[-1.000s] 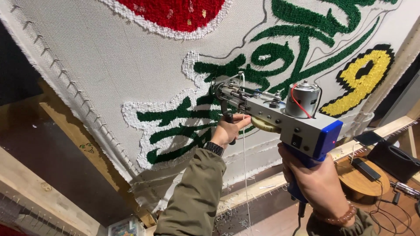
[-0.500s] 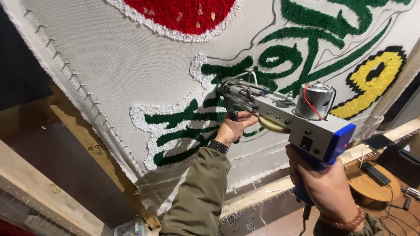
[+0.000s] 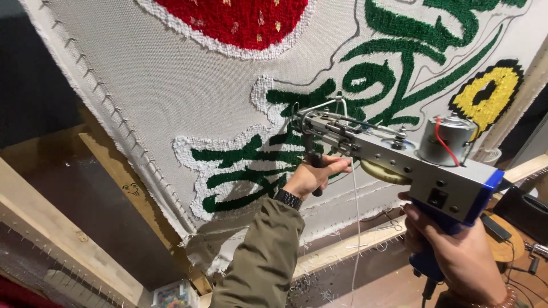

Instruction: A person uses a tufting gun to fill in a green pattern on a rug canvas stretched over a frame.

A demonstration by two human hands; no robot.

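A grey metal tufting gun (image 3: 399, 159) with a blue rear grip and a small silver motor points its needle at a stretched white cloth (image 3: 142, 85). My right hand (image 3: 456, 251) is wrapped around the blue grip below the gun's body. My left hand (image 3: 314, 174), with a dark watch and an olive sleeve, grips the black front handle under the gun's nose. The needle tip sits against green tufted shapes with white outlines (image 3: 245, 165). A white yarn strand (image 3: 355, 228) hangs down from the gun.
A red tufted patch (image 3: 240, 20) sits at the top and a yellow and black figure (image 3: 485, 94) at the right. The wooden frame (image 3: 125, 182) with nail strips borders the cloth. A round wooden stool (image 3: 502, 245) with dark devices stands lower right.
The gun and both hands have shifted slightly right and up along the cloth, with the view drifting so that the green shapes sit further left.
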